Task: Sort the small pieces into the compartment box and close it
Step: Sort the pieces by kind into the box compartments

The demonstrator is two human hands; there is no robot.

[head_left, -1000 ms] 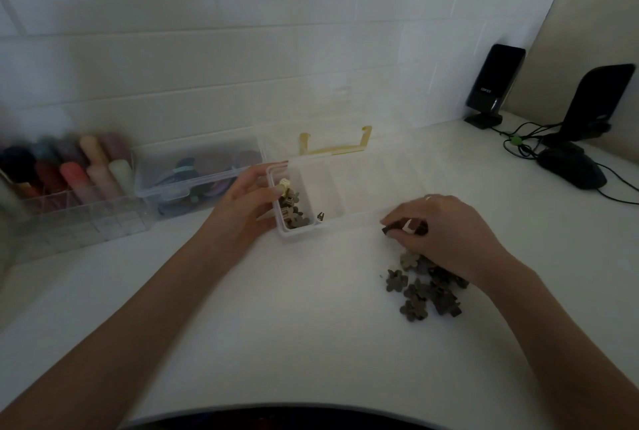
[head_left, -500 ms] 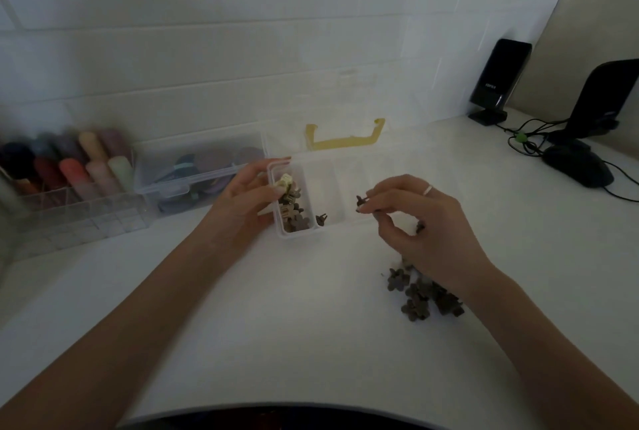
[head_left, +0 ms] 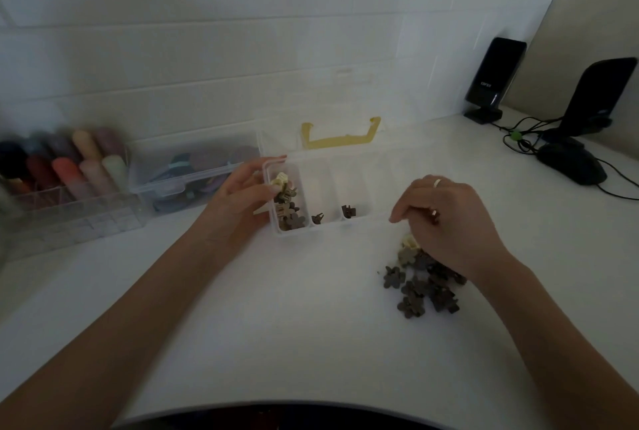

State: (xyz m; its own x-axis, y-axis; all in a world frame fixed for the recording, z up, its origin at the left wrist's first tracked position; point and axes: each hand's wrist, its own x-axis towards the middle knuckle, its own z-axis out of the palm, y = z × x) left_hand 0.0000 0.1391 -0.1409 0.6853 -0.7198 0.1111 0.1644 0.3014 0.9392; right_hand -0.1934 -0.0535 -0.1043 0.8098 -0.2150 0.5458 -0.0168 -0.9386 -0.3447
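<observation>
The clear compartment box point(head_left: 366, 184) lies open at the table's middle, its lid with a yellow handle point(head_left: 340, 139) tipped back toward the wall. My left hand point(head_left: 242, 194) grips the box's left end, thumb over the rim. The leftmost compartment holds several brown and cream flower-shaped clips point(head_left: 288, 210). The second holds one dark clip point(head_left: 317, 218), and the third holds another dark clip point(head_left: 348, 211). A pile of loose clips point(head_left: 422, 284) lies right of the box. My right hand point(head_left: 449, 222) hovers over the pile's far edge, fingers curled down, nothing visible in them.
A clear lidded tub point(head_left: 193, 177) with dark items and an open organiser of coloured rolls point(head_left: 62, 170) stand at the left by the wall. Two black speakers point(head_left: 492, 80), cables and a black mouse point(head_left: 570, 163) sit at the far right.
My right hand carried a dark clip from the pile to the box, left it in the third compartment, and has come back over the pile. The left hand stayed on the box.
</observation>
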